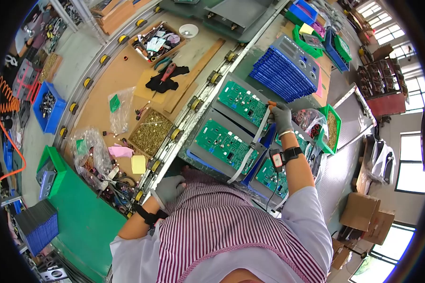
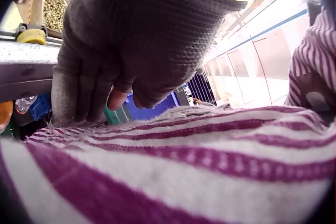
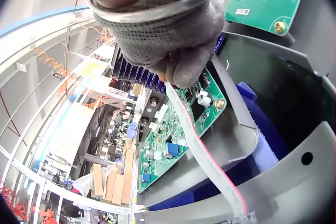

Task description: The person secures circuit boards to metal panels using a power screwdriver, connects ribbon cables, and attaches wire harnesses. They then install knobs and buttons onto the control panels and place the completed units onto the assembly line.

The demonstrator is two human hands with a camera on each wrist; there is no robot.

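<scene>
Circuit boards (image 1: pixel 222 146) seated in grey housings (image 3: pixel 240 141) at the counter's (image 1: pixel 244 67) near edge; placement appears done. The right hand's (image 1: pixel 282 118) grip pinches one end of a grey ribbon cable (image 3: pixel 200 153) beside the farther left board; that end's connection is judged left to do. The left hand (image 1: pixel 169 190), fingers extended and loose, rests against the striped apron (image 1: pixel 208 221)

Well right of the right hand's fingers (image 1: pixel 275 111), dark-framed windows (image 1: pixel 414 162) glow bright white in a pale wall (image 1: pixel 400 203), with cardboard boxes (image 1: pixel 360 211) near it. Left of the fingers, yellow-wheeled rails (image 1: pixel 175 134) edge a brown surface (image 1: pixel 97 111); metal poles (image 1: pixel 87 19) rise beyond.
</scene>
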